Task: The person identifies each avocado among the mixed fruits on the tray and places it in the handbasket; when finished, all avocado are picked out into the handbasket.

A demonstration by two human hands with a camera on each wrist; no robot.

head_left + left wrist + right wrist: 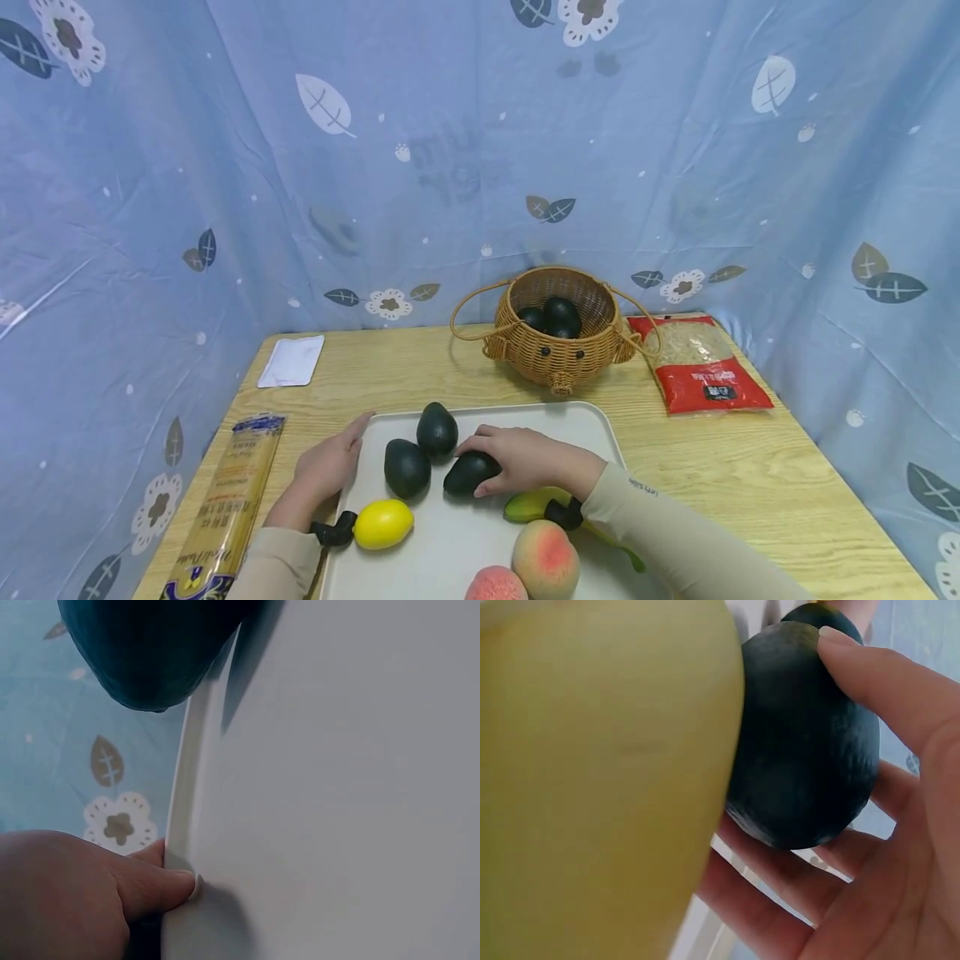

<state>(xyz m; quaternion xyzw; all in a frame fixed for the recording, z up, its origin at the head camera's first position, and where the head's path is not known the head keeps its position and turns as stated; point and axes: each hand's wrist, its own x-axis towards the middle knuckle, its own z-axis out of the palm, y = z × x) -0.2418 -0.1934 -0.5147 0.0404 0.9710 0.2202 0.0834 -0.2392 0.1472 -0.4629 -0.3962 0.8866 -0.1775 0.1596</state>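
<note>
My right hand grips a dark avocado over the cream tray. In the right wrist view, thumb and fingers curve around that avocado. Two more avocados, one nearer and one farther, stand just left of it. At the tray's left edge, my left hand holds the rim; the left wrist view has the thumb on top of it and another finger outside. A yellow lemon lies by the left wrist. Under the right wrist is a green-yellow banana, partly hidden.
Two peaches, one larger and one smaller, lie at the tray's front. A wicker basket with several avocados stands behind it. A red bag is at back right, a pasta pack at left, a white packet at back left.
</note>
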